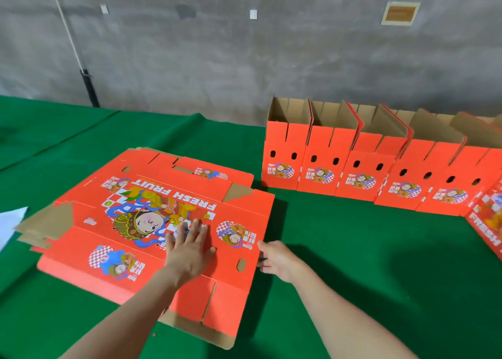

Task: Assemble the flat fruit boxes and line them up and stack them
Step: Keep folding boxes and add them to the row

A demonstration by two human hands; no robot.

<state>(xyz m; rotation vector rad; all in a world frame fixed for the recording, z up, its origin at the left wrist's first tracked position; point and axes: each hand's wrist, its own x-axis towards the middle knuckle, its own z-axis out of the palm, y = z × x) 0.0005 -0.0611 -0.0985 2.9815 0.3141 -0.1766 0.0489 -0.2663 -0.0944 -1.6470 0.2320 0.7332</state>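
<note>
A pile of flat red fruit boxes [152, 222] printed with a cartoon figure and "FRESH FRUIT" lies on the green table. My left hand [190, 250] rests flat on the top sheet, fingers spread. My right hand [277, 260] is at the pile's right edge, its fingers curled at the edge of the top sheet; whether it grips the sheet is unclear. A row of several assembled red boxes [361, 168] stands upright with open tops at the back right of the table.
The green cloth table [339, 250] reaches a grey wall behind. Another red box [489, 222] lies tilted at the far right edge. A white sheet [11, 222] sits at the left edge. A black pole [89, 86] stands by the wall.
</note>
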